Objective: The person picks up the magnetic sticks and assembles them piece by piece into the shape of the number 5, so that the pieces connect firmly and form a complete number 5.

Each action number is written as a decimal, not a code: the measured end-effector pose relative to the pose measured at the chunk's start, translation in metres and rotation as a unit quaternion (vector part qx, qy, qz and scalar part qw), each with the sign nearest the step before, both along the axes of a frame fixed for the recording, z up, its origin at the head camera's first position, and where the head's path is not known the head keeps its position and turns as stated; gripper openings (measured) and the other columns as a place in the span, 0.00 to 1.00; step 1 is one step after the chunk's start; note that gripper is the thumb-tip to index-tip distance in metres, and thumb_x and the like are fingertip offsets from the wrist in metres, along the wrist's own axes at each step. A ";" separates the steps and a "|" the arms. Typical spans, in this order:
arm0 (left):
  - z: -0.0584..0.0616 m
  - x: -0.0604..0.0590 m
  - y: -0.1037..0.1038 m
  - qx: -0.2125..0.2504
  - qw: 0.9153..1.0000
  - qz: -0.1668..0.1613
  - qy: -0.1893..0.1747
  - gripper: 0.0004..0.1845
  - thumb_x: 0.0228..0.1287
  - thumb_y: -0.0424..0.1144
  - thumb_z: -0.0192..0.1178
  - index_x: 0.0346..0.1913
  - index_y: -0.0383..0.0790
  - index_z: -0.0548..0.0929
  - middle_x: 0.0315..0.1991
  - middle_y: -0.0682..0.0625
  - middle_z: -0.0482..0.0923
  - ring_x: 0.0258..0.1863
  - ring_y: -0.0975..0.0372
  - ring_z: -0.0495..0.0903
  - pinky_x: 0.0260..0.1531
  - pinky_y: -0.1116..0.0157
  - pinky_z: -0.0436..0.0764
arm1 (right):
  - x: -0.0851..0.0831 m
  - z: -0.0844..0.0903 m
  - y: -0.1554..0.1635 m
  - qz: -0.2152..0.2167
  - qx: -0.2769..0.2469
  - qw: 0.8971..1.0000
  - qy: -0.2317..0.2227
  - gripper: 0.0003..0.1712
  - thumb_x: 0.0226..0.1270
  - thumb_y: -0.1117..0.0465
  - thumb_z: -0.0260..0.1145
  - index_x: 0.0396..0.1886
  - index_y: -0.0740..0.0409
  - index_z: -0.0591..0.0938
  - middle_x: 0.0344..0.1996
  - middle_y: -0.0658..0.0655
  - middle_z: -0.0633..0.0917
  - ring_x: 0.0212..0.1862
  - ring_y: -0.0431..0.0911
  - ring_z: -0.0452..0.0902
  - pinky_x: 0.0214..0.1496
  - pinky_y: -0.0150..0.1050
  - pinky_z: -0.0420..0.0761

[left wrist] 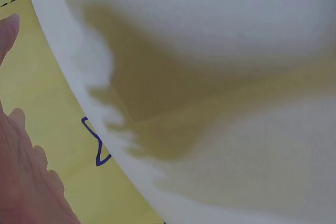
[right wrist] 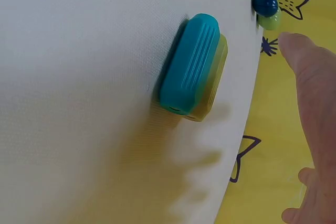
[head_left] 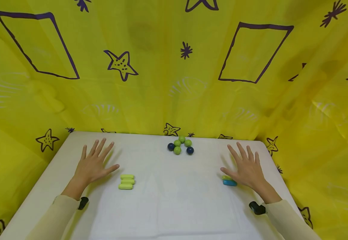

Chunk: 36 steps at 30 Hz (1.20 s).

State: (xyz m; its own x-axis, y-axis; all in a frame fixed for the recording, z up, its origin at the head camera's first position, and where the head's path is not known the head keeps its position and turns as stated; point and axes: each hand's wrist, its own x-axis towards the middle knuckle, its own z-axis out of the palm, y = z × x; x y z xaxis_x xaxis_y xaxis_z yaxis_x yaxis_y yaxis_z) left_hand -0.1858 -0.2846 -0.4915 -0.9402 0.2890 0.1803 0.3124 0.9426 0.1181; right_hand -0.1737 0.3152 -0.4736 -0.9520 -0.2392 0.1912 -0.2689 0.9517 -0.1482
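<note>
My left hand, fingers spread, is held over the left side of the white table and holds nothing. Just to its right lie three yellow-green sticks in a close row. On the other side my right hand is likewise spread and holds nothing. Near its thumb a blue stick lies against a yellow-green stick; the right wrist view shows this blue stick with grooves along it. Toward the back edge sit several shiny green balls and two dark blue balls.
A white cloth covers the table. Yellow curtains printed with starfish and shells hang behind it and along both sides. Each wrist carries a dark device. Shadows of the hands fall on the cloth.
</note>
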 end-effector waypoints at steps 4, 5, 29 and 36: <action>0.000 0.001 -0.001 0.009 1.000 -0.010 -0.006 0.51 0.64 0.70 0.59 0.82 0.49 0.56 0.82 0.37 0.48 0.79 0.38 0.46 0.69 0.30 0.41 | -0.002 -0.001 0.001 0.011 -0.001 1.000 0.010 0.54 0.61 0.32 0.69 0.82 0.44 0.59 0.78 0.68 0.58 0.74 0.78 0.50 0.69 0.78 0.46; 0.000 0.001 -0.001 0.014 1.000 -0.013 -0.009 0.51 0.64 0.69 0.60 0.82 0.49 0.56 0.81 0.37 0.48 0.79 0.38 0.47 0.69 0.30 0.42 | -0.003 -0.001 0.001 0.016 -0.001 1.000 0.014 0.54 0.61 0.33 0.70 0.82 0.44 0.59 0.78 0.68 0.58 0.73 0.78 0.51 0.68 0.78 0.47; 0.018 0.002 0.033 0.215 0.960 -0.098 -0.147 0.30 0.57 0.50 0.76 0.62 0.43 0.81 0.63 0.39 0.74 0.53 0.44 0.75 0.48 0.45 0.75 | -0.049 0.011 -0.032 0.155 -0.115 0.974 -0.115 0.49 0.65 0.51 0.76 0.80 0.54 0.63 0.70 0.68 0.71 0.68 0.65 0.68 0.67 0.67 0.66; 0.016 0.004 0.040 0.236 0.944 -0.118 -0.196 0.28 0.58 0.45 0.76 0.60 0.44 0.81 0.53 0.42 0.79 0.45 0.50 0.75 0.44 0.53 0.74 | -0.063 0.005 -0.050 0.176 -0.180 0.958 -0.139 0.46 0.67 0.53 0.74 0.80 0.52 0.63 0.72 0.66 0.70 0.59 0.63 0.76 0.58 0.60 0.77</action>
